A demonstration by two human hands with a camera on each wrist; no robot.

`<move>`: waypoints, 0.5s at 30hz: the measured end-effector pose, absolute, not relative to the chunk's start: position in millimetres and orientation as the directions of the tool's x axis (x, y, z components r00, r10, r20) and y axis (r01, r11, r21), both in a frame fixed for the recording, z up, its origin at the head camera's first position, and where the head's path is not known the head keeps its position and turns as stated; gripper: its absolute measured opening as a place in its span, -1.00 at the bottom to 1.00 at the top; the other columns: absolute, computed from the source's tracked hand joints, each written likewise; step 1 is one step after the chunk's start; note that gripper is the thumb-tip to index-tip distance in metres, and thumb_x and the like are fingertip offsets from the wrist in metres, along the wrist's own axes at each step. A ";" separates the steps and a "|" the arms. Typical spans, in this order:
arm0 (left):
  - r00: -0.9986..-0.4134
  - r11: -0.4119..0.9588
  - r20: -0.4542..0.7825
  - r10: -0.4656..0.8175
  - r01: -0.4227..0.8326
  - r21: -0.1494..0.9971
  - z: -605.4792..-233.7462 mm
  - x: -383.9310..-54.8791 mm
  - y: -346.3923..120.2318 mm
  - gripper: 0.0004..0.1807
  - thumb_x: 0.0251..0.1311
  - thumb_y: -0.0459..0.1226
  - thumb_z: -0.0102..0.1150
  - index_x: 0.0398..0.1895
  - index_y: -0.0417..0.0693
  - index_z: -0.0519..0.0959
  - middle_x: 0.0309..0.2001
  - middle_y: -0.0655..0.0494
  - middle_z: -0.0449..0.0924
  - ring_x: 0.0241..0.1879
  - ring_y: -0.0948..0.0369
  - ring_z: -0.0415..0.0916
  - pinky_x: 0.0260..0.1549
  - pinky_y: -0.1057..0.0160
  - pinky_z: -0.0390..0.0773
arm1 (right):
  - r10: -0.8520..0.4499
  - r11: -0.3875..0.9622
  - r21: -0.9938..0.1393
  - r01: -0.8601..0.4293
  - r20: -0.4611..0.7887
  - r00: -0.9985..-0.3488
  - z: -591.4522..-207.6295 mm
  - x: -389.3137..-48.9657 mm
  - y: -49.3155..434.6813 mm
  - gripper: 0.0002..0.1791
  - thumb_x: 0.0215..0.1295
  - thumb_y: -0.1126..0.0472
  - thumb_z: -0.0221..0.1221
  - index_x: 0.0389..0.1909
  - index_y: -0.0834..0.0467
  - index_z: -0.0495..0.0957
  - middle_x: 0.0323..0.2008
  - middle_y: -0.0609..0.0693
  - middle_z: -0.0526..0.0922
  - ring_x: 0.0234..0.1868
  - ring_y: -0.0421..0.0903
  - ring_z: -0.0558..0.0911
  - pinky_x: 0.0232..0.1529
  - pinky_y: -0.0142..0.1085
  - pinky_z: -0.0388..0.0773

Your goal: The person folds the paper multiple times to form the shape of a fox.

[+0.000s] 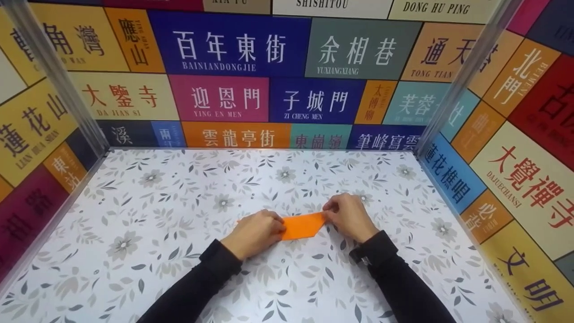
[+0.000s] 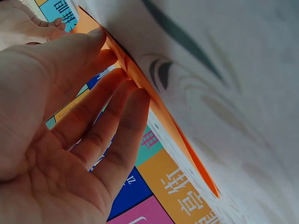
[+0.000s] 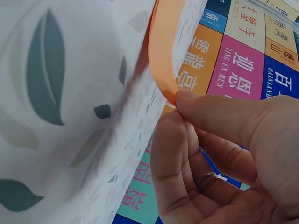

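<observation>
A folded piece of orange paper (image 1: 301, 226) lies in the middle of the patterned tabletop, its lower right corner slanted. Over its left part rests my left hand (image 1: 258, 233), hiding most of that end; a small orange tip shows beyond it. In the left wrist view the thumb and extended fingertips of this hand (image 2: 88, 116) press along the paper (image 2: 161, 109), whose far end parts into layers. My right hand (image 1: 352, 217) pinches the right end between thumb and index finger. Seen from the right wrist, the paper (image 3: 164, 51) curves up toward that pinch (image 3: 210, 144).
The white tabletop (image 1: 179, 188) carries a grey leaf and flower print. Colourful panels with Chinese lettering (image 1: 228, 45) stand behind it and on both sides. Clear or metallic posts (image 1: 462, 80) rise at the back corners.
</observation>
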State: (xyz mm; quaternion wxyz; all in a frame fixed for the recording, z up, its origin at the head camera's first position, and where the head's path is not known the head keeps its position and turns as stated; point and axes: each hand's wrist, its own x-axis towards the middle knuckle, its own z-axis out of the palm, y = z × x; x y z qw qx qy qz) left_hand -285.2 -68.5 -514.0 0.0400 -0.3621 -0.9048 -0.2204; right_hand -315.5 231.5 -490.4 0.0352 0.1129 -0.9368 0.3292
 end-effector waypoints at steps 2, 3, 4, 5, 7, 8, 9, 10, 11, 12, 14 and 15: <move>-0.735 0.641 0.231 0.637 0.672 0.372 -514.2 -285.1 -69.0 -0.82 0.55 -0.33 0.47 0.08 -0.06 0.93 0.19 -0.10 0.91 0.24 -0.12 0.83 0.32 -0.14 0.84 | -0.192 0.760 -0.609 -0.229 0.127 -0.973 -489.3 -313.9 230.3 -0.94 0.46 0.33 0.55 -0.13 0.23 0.91 -0.27 0.09 0.90 -0.32 -0.10 0.71 -0.21 -0.32 0.68; -0.735 0.641 0.231 0.637 0.672 0.370 -514.2 -285.2 -69.2 -0.82 0.55 -0.33 0.47 0.09 -0.07 0.93 0.18 -0.10 0.91 0.24 -0.11 0.83 0.32 -0.13 0.83 | -0.196 0.759 -0.609 -0.231 0.124 -0.973 -488.7 -313.3 229.9 -0.94 0.47 0.32 0.55 -0.13 0.24 0.91 -0.27 0.08 0.90 -0.31 -0.09 0.71 -0.20 -0.31 0.69; -0.736 0.643 0.232 0.636 0.672 0.368 -514.4 -285.3 -69.3 -0.82 0.55 -0.33 0.47 0.08 -0.07 0.93 0.18 -0.09 0.91 0.23 -0.10 0.83 0.32 -0.13 0.84 | -0.201 0.757 -0.610 -0.234 0.123 -0.972 -488.1 -312.3 229.5 -0.93 0.48 0.31 0.55 -0.14 0.24 0.91 -0.27 0.08 0.90 -0.31 -0.09 0.71 -0.21 -0.30 0.69; -0.735 0.642 0.234 0.636 0.673 0.367 -514.5 -285.6 -69.3 -0.82 0.55 -0.33 0.48 0.08 -0.07 0.93 0.17 -0.09 0.91 0.23 -0.10 0.84 0.32 -0.12 0.83 | -0.205 0.757 -0.608 -0.238 0.125 -0.971 -487.2 -311.2 229.1 -0.93 0.49 0.29 0.55 -0.15 0.23 0.90 -0.28 0.07 0.89 -0.31 -0.09 0.71 -0.21 -0.29 0.69; -0.735 0.642 0.237 0.635 0.673 0.366 -514.1 -286.0 -69.0 -0.83 0.54 -0.33 0.48 0.08 -0.06 0.93 0.17 -0.08 0.92 0.22 -0.09 0.84 0.32 -0.11 0.84 | -0.210 0.759 -0.601 -0.251 0.138 -0.968 -485.2 -309.4 228.3 -0.93 0.51 0.28 0.55 -0.17 0.22 0.90 -0.28 0.06 0.89 -0.31 -0.09 0.70 -0.21 -0.28 0.69; -0.735 0.642 0.238 0.635 0.673 0.367 -513.9 -286.1 -68.9 -0.83 0.54 -0.32 0.49 0.07 -0.06 0.93 0.16 -0.08 0.92 0.22 -0.09 0.84 0.31 -0.11 0.84 | -0.212 0.761 -0.595 -0.258 0.148 -0.966 -484.0 -308.3 227.8 -0.93 0.51 0.28 0.54 -0.18 0.21 0.90 -0.28 0.05 0.89 -0.31 -0.09 0.69 -0.20 -0.28 0.68; -0.736 0.642 0.240 0.633 0.673 0.368 -513.9 -286.1 -68.8 -0.83 0.54 -0.32 0.49 0.07 -0.06 0.93 0.16 -0.08 0.92 0.21 -0.09 0.84 0.31 -0.11 0.84 | -0.214 0.764 -0.589 -0.266 0.158 -0.964 -482.7 -307.4 227.3 -0.94 0.51 0.28 0.54 -0.19 0.20 0.90 -0.28 0.05 0.89 -0.31 -0.09 0.69 -0.19 -0.28 0.68; -0.736 0.641 0.242 0.632 0.673 0.370 -513.8 -285.9 -68.6 -0.83 0.53 -0.33 0.49 0.07 -0.06 0.93 0.16 -0.08 0.92 0.21 -0.09 0.84 0.30 -0.11 0.84 | -0.217 0.766 -0.581 -0.275 0.169 -0.961 -481.6 -306.3 226.8 -0.93 0.51 0.27 0.55 -0.19 0.20 0.90 -0.28 0.04 0.89 -0.30 -0.09 0.69 -0.17 -0.27 0.68; -0.735 0.639 0.245 0.632 0.673 0.372 -513.6 -285.8 -68.4 -0.83 0.53 -0.33 0.49 0.06 -0.06 0.93 0.15 -0.08 0.92 0.20 -0.10 0.84 0.30 -0.11 0.84 | -0.221 0.768 -0.574 -0.285 0.181 -0.958 -480.6 -305.5 226.1 -0.93 0.50 0.27 0.56 -0.19 0.20 0.90 -0.28 0.04 0.89 -0.30 -0.09 0.69 -0.15 -0.26 0.69; -0.735 0.639 0.248 0.631 0.673 0.372 -513.6 -285.6 -68.2 -0.83 0.52 -0.33 0.50 0.06 -0.06 0.93 0.15 -0.08 0.92 0.20 -0.10 0.84 0.29 -0.10 0.85 | -0.226 0.768 -0.568 -0.295 0.191 -0.955 -479.7 -304.6 225.3 -0.94 0.49 0.27 0.56 -0.19 0.19 0.90 -0.27 0.03 0.90 -0.29 -0.09 0.71 -0.13 -0.26 0.71; -0.734 0.637 0.253 0.630 0.676 0.371 -514.2 -285.7 -67.7 -0.84 0.51 -0.33 0.50 0.05 -0.07 0.93 0.14 -0.08 0.92 0.19 -0.09 0.84 0.28 -0.10 0.85 | -0.242 0.766 -0.558 -0.319 0.209 -0.947 -478.5 -302.2 223.4 -0.96 0.48 0.29 0.56 -0.19 0.18 0.90 -0.27 0.03 0.91 -0.28 -0.11 0.73 -0.11 -0.26 0.74; -0.732 0.636 0.256 0.631 0.678 0.369 -514.4 -285.8 -67.4 -0.84 0.51 -0.34 0.50 0.04 -0.07 0.93 0.14 -0.09 0.92 0.18 -0.09 0.84 0.28 -0.10 0.85 | -0.250 0.765 -0.553 -0.330 0.217 -0.944 -478.3 -300.9 222.5 -0.97 0.47 0.30 0.56 -0.20 0.17 0.89 -0.27 0.03 0.91 -0.28 -0.13 0.73 -0.11 -0.27 0.75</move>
